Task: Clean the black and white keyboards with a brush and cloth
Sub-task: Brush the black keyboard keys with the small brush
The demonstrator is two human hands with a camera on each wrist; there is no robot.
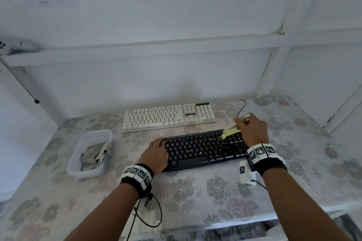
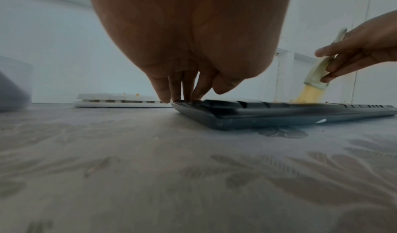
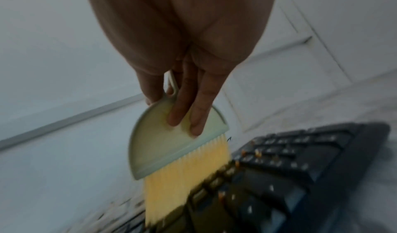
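A black keyboard point(image 1: 203, 148) lies in front of me with orange crumbs on its keys. My left hand point(image 1: 155, 154) rests on its left end, fingertips point(image 2: 171, 97) pressing the far-left corner of the black keyboard point(image 2: 279, 112). My right hand point(image 1: 252, 129) grips a pale green brush point(image 1: 233, 128) with yellow bristles point(image 3: 184, 174) touching the keys at the black keyboard's point(image 3: 300, 168) far right. In the right wrist view my right hand's fingers point(image 3: 193, 109) lie across the brush body point(image 3: 163, 143). A white keyboard point(image 1: 168, 117), also crumb-speckled, lies behind the black one.
A clear plastic tub point(image 1: 76, 168) holding a crumpled grey cloth point(image 1: 96, 154) stands left of the keyboards. The table point(image 1: 195, 191) has a floral cover and walls close behind and on both sides. A thin black cable point(image 1: 242, 106) curls behind my right hand.
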